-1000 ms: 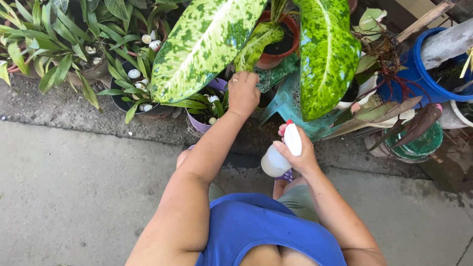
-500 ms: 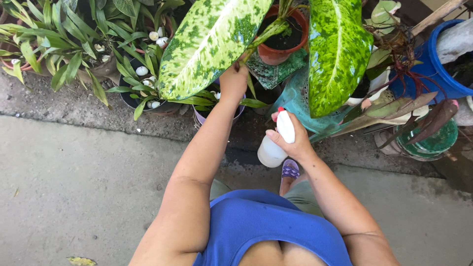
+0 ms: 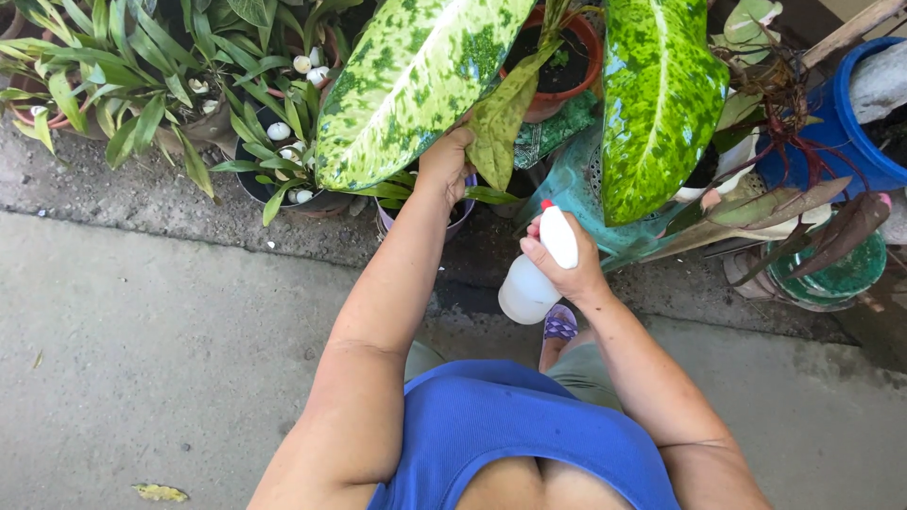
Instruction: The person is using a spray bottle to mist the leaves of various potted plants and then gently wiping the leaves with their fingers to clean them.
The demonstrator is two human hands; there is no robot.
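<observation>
Spray bottle (image 3: 531,280), white with a little red tip, sits in the middle of the frame, gripped in the right hand (image 3: 565,267) with fingers wrapped round the sprayer head. Left hand (image 3: 445,162) is up just above it, closed around a droopy yellow-green leaf (image 3: 498,123) that hangs from the terracotta pot (image 3: 567,71) near the top centre. Two huge speckled leaves fan out either side, one (image 3: 416,80) over the left hand, the other (image 3: 659,104) to the upper right. Purple pot (image 3: 385,222) sits right under the left wrist. Blue bucket (image 3: 831,142) is off at the far right, narrow-leaved plants (image 3: 142,85) fill the upper left. Concrete floor (image 3: 161,368) covers the lower left.
</observation>
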